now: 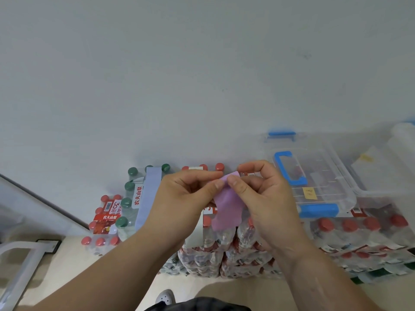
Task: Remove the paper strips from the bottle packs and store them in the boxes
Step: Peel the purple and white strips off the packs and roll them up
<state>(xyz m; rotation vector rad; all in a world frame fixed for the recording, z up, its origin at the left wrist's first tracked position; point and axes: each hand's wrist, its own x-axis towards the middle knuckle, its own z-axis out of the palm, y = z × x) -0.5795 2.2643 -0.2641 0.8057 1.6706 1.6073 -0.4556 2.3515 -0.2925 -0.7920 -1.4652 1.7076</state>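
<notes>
Both hands are raised in front of the stacked packs and share one purple paper strip (226, 209). The left hand (186, 198) pinches its upper end between thumb and forefinger. The right hand (265, 198) pinches the same end just beside it, with its other fingers curled. The rest of the strip hangs down between the two palms, and its lower edge lies in front of the red-capped bottle packs (359, 232). Whether that lower end touches the wrapping cannot be told.

The hands and forearms hide much of the middle packs, so only a few caps and some crumpled film show there. To the left stands a green-capped bottle pack (128, 205) with a pale blue paper strip (149, 194) lying across its top. The near end of that strip disappears behind the left wrist. Further left and lower sits a small red-capped pack (102, 223).

On the right, a clear plastic box (325, 176) with a blue handle (289, 168) and a yellow label (309, 193) rests on top of the red-capped packs. The writing on the label is too small to read, and the contents are blurred through the lid. A second clear box (402, 149) is cut off by the right edge.

At the bottom edge of the view, a shoe (165, 296) on the pale floor (202, 288) is partly cut off.
</notes>
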